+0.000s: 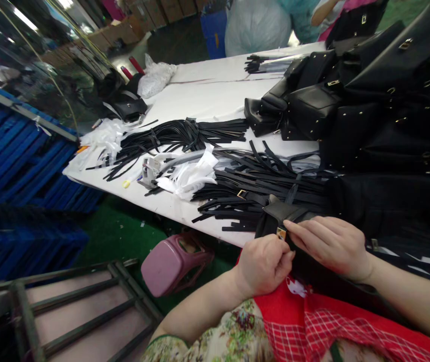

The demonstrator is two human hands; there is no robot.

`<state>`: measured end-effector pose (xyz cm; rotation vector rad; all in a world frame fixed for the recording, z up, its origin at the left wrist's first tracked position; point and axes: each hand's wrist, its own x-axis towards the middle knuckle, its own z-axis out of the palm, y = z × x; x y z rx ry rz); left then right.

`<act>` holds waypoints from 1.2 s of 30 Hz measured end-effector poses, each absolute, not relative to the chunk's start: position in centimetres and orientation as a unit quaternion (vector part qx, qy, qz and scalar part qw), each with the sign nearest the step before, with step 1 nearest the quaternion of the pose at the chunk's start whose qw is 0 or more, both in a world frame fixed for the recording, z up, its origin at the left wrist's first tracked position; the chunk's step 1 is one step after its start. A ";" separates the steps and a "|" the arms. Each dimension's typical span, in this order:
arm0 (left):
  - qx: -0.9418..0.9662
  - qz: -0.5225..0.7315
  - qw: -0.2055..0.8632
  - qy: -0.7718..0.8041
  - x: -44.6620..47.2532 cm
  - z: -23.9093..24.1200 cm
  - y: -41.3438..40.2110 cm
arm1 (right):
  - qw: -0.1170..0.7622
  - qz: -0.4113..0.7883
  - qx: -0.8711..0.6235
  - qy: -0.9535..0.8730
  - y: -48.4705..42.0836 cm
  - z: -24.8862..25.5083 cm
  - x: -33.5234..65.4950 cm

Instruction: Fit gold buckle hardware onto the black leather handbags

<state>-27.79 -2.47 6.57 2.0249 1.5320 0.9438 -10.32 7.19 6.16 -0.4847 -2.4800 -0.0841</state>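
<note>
Look to four o'clock for the black bag (290,211), at the near edge of the white table (196,95), partly hidden by both hands. See the left hand (263,264) at five o'clock, curled nearly into a fist just below a gold buckle (281,234), seemingly pinching the bag there. See the right hand (328,244) at four o'clock, half curled, with fingertips on the bag near the same buckle; cannot tell about any thumb grip underneath. Note a strap (255,197) pointing from the bag toward ten o'clock, seemingly joined to it.

Judge the bag light and soft, likely to sag or fold without support. Expect a smooth, slightly slippery surface, probably prone to nail marks and creases. Treat the buckle as hard but easily scratched. Take hold by the firmer edge beside the buckle, with one hand steadying the body, and avoid pulling on the metal alone.

Keep loose ends clear of the black strips (271,183) at three o'clock, the white strips (196,176) at nine, and the heap of black bags (311,105) at two.
</note>
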 end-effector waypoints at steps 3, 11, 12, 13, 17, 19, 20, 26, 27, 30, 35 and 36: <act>0.609 0.429 0.346 0.570 -28.1 6.8 -2.0 | 0.277 -0.026 -0.239 -0.930 7.5 6.3 -11.2; 0.310 0.455 0.610 0.570 -28.1 6.5 -1.5 | 0.197 -0.074 -0.212 -0.954 7.6 6.4 -11.3; 0.307 0.457 0.598 0.582 -28.1 6.6 -1.5 | 0.192 -0.073 -0.208 -0.956 7.6 6.4 -11.3; 0.309 0.462 0.584 0.592 -28.2 6.6 -1.5 | 0.188 -0.072 -0.206 -0.958 7.5 6.4 -11.3; 0.276 0.483 0.588 0.587 -28.7 7.3 -1.6 | 0.184 -0.074 -0.203 -0.959 7.4 6.5 -11.4; 0.214 0.498 0.626 0.560 -28.8 7.6 -1.7 | 0.188 -0.077 -0.200 -0.959 7.4 6.6 -11.4; 0.178 0.508 0.644 0.544 -28.9 7.8 -1.7 | 0.188 -0.078 -0.197 -0.959 7.4 6.6 -11.4; 0.040 0.566 0.689 0.451 -29.2 7.7 -0.7 | 0.185 -0.088 -0.195 -0.959 7.4 6.4 -11.5; 0.034 0.579 0.686 0.440 -29.2 7.5 -0.5 | 0.187 -0.094 -0.198 -0.958 7.5 6.2 -11.5; 0.041 0.607 0.679 0.411 -29.0 7.0 0.0 | 0.185 -0.110 -0.205 -0.955 7.5 6.0 -11.4; 0.068 0.609 0.683 0.397 -28.9 6.7 1.1 | 0.185 -0.121 -0.208 -0.953 7.5 6.2 -11.3; 0.071 0.617 0.676 0.396 -29.1 6.7 1.5 | 0.188 -0.120 -0.204 -0.953 7.5 6.3 -11.3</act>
